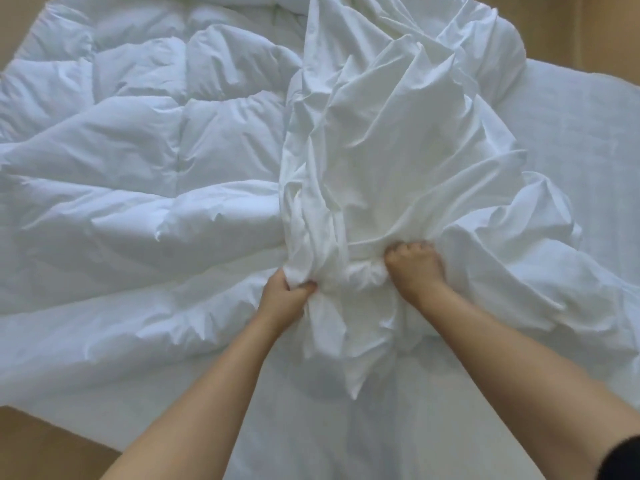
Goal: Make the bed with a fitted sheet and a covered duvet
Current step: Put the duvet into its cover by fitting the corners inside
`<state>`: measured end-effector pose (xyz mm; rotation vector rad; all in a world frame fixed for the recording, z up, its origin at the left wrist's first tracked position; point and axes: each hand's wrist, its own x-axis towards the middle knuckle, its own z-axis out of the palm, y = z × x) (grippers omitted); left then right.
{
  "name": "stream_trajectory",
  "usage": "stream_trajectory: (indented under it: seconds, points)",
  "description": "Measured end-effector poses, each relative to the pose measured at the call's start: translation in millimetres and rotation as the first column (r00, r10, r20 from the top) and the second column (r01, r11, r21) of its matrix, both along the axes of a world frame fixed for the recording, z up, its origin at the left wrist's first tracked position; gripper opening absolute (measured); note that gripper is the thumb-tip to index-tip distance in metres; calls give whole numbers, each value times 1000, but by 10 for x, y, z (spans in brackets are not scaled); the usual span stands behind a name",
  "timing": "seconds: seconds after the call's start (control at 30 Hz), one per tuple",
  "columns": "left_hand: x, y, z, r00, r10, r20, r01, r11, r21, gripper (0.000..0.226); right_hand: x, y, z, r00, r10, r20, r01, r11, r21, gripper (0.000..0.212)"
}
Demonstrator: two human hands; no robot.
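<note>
- The left hand (285, 296) has its grip closed tight: fingers and thumb are curled round a gathered fold at the near left edge of the duvet cover (374, 150).
- The right hand (414, 268) has its grip closed as well, knuckles up, fingers dug down into a bunch of the cover's near right edge.
- A short, taut band of the cover runs between the two hands, with a loose tail of cloth hanging below them toward the person.
- The duvet cover is smooth white cloth, bunched into a long ridge. Its long axis runs from the hands straight away toward the far end of the bed, narrow at the hands and broader farther off.
- The quilted duvet (138, 168) lies spread to the left of the cover and under it, with puffy folds also showing to the cover's near right.
- The flat fitted sheet (571, 133) shows to the cover's right and near side.
- Tan floor (34, 438) lies beyond the duvet's near left edge.
</note>
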<state>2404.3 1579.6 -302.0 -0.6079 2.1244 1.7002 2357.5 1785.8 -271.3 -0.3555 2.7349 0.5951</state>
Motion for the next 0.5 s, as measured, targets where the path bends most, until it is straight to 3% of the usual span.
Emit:
stream_trajectory:
  seconds: [0.1,0.23,0.37,0.43,0.5]
  points:
    - [-222,-27,303,970,233,-64,-226,969,101,14,-161,21,198,992,-88,-85,63,963,-262,20]
    - [-512,-240,795,982,47,-184,-94,962,-255,31,-201,88,819,926,-208,-316,14,853,-522,11]
    - [-514,-1099,995,994,-29,-109,-41,806,-591,61,-53,454,1199,889,-303,-344,76,837,-542,20]
    - [-391,-1603,993,998,55,-16,-51,715,-697,70,70,511,1191,883,-349,-314,130,825,-550,19]
    - [-327,-1845,909,991,121,62,-25,608,-793,65,156,472,1061,884,-396,-249,216,818,-534,29]
